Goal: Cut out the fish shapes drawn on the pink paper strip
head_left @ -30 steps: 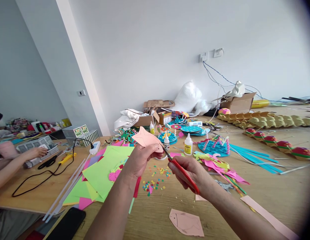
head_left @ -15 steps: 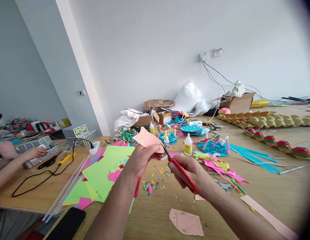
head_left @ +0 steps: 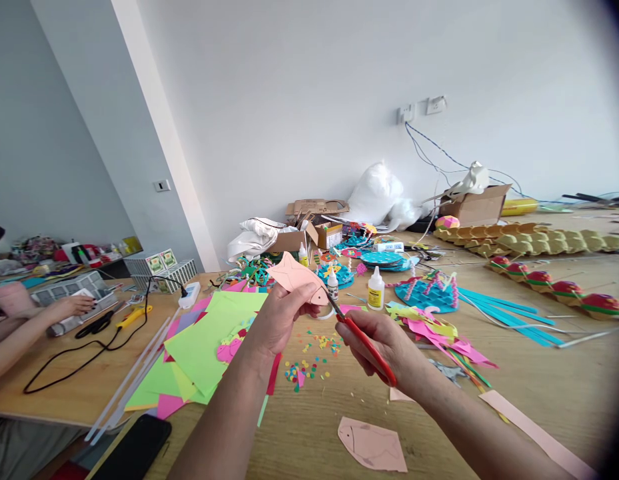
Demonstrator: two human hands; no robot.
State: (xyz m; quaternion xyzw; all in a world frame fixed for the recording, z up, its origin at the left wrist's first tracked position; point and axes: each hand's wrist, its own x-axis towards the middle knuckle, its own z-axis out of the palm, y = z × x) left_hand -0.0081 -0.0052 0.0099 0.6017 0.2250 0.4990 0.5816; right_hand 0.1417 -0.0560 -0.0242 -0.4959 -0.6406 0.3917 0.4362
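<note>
Between thumb and fingers, my left hand pinches a pink paper fish with drawn outlines, its tail pointing up and left. My right hand is closed around the red handles of a pair of scissors. The dark blades point up and left, their tips by the fish's head edge; whether they touch the paper I cannot tell. Below on the table lies a second pink paper piece with a fish drawn on it. Small coloured paper dots are scattered under my hands.
Glue bottles stand beyond my hands. Green paper sheets lie left, a black phone nearer. Blue plates, paper scraps and egg cartons spread right. Another person's hand rests on a grey object at far left.
The paper fish has turned slightly in my left hand, and its head with the drawn eye shows more clearly. The scissors have stayed almost in place.
</note>
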